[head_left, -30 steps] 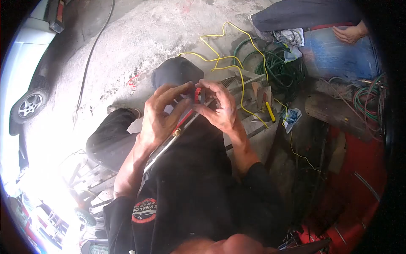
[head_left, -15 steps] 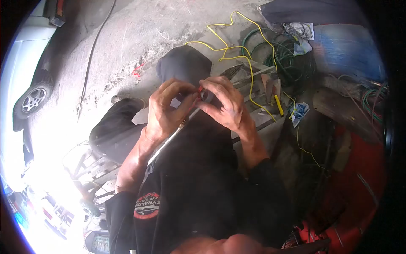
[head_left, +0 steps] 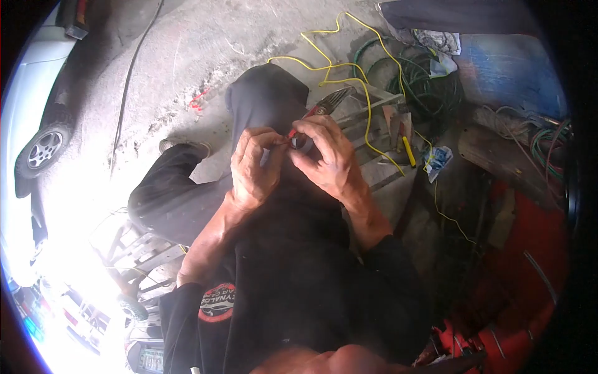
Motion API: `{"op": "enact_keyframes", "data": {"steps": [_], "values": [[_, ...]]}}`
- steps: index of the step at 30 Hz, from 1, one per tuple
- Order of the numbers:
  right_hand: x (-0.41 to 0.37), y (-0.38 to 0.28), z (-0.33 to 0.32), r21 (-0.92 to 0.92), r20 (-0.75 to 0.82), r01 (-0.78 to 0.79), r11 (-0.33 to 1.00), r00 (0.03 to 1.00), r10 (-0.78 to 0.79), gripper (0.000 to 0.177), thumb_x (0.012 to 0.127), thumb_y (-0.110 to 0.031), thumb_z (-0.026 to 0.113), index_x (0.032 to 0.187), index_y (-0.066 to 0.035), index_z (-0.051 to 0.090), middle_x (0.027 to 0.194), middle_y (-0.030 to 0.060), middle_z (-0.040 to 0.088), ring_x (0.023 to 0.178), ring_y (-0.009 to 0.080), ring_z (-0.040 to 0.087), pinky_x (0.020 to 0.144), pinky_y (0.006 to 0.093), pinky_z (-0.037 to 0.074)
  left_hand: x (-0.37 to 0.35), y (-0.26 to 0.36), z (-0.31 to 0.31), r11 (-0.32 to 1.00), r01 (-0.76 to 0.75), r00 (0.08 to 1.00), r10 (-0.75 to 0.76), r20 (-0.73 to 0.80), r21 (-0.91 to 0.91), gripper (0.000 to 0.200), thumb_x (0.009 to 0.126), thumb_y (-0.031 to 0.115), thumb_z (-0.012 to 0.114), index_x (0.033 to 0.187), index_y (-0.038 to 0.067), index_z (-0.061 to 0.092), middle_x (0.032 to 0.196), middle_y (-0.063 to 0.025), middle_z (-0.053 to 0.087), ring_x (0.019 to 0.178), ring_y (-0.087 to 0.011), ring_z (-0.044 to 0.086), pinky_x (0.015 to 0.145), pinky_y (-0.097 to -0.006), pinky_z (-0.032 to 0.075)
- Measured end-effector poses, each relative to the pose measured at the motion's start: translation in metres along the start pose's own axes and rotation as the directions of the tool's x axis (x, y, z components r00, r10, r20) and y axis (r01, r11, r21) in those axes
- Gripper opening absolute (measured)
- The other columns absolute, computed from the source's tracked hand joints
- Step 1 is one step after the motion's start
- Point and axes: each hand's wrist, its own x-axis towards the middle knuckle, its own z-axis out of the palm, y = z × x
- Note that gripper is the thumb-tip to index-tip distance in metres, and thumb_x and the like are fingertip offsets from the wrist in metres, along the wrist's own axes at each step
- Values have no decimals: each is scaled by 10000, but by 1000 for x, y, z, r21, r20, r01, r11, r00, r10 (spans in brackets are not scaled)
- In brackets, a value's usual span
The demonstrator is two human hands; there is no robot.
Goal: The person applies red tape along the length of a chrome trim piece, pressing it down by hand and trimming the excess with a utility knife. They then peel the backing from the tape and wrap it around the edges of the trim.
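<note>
Concrete floor (head_left: 205,50), yellow wire (head_left: 299,60) snaking over it, coiled green hose (head_left: 430,93), black cable (head_left: 128,87), small red scrap (head_left: 199,100)

Two hands are at work, one left hand (head_left: 255,169) and one right hand (head_left: 329,159), with one red piece (head_left: 291,133) pinched between them. Behind them is one pair of pliers (head_left: 329,103) (red-handled, counted as a single tool). The floor holds one tangled yellow wire (head_left: 367,118), as far as can be told, and one green hose coil (head_left: 430,93). Also in view are one yellow-handled tool (head_left: 408,151), one blue packet (head_left: 438,159), one cable bundle (head_left: 548,140) and one shoe (head_left: 177,144). One car (head_left: 31,93) shows one wheel (head_left: 40,149). The shirt carries one badge (head_left: 218,303).
</note>
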Motion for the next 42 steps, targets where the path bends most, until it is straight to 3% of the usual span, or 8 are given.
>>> {"op": "enact_keyframes", "data": {"steps": [13, 16, 26, 32, 36, 37, 40, 42], "values": [[-5, -3, -1, 8, -4, -71, 997, 997, 71, 535, 778, -52, 846, 1240, -20, 578, 1091, 169, 617, 1005, 369, 649, 886, 439, 555, -8, -1, 4, 999, 34, 999, -33, 19, -28, 312, 828, -159, 686, 1047, 38, 582, 976, -119, 639, 862, -254, 635, 789, -355, 513], [-11, 4, -4, -44, -19, -129, 991, 992, 128, 534, 781, -65, 850, 1243, -18, 586, 1082, 167, 616, 988, 367, 653, 851, 437, 560, -8, 1, 1, 998, -59, 997, 60, 50, -23, 303, 839, -153, 688, 1044, 44, 582, 983, -118, 642, 866, -250, 636, 794, -351, 512], [-2, -11, -26, 116, 143, -108, 987, 985, 91, 357, 873, -109, 768, 1183, -3, 624, 1103, 175, 625, 1009, 360, 651, 873, 438, 542, 0, 18, 3, 991, 93, 994, -87, 67, -97, 208, 882, -66, 725, 1011, 46, 607, 986, -116, 655, 893, -239, 638, 817, -360, 519], [-16, -10, -12, 327, 61, -293, 899, 955, 289, 190, 906, -52, 714, 1068, 8, 635, 1073, 170, 639, 981, 381, 644, 897, 431, 526, 4, 18, 4, 984, 127, 989, -116, 95, -124, 223, 879, -52, 745, 1069, 13, 649, 1025, -131, 662, 917, -235, 659, 782, -335, 546], [-10, -18, -24, 395, 59, -396, 829, 911, 407, 143, 965, -39, 681, 1092, 25, 662, 1057, 123, 652, 933, 213, 670, 747, 306, 577, 7, 26, 8, 936, 245, 968, -222, 116, -254, 210, 911, -27, 731, 1106, 18, 665, 1080, -133, 674, 969, -248, 673, 809, -338, 560], [-11, -17, -25, 521, 130, -497, 694, 850, 511, 117, 974, -38, 677, 1072, 25, 668, 1048, 100, 648, 958, 137, 654, 689, 248, 574, 7, 26, 9, 945, 227, 973, -207, 106, -235, 218, 916, -20, 730, 1119, 21, 664, 1095, -134, 673, 976, -247, 674, 813, -337, 561], [-11, -10, -33, 489, 216, -609, 625, 778, 589, 100, 960, -32, 680, 1053, 5, 676, 1014, 116, 637, 939, 207, 670, 728, 308, 571, 3, 27, 13, 957, 203, 978, -187, 94, -206, 246, 923, -6, 731, 1156, 23, 659, 1142, -143, 672, 992, -243, 675, 826, -334, 563], [-3, -3, -42, 222, 114, -422, 879, 906, 407, 100, 944, -21, 683, 1043, -6, 678, 1012, 130, 627, 928, 260, 669, 757, 351, 556, -2, 28, 17, 946, 230, 971, -207, 120, -229, 273, 917, -6, 737, 1175, 16, 651, 1173, -156, 671, 999, -238, 674, 834, -334, 565]]}}
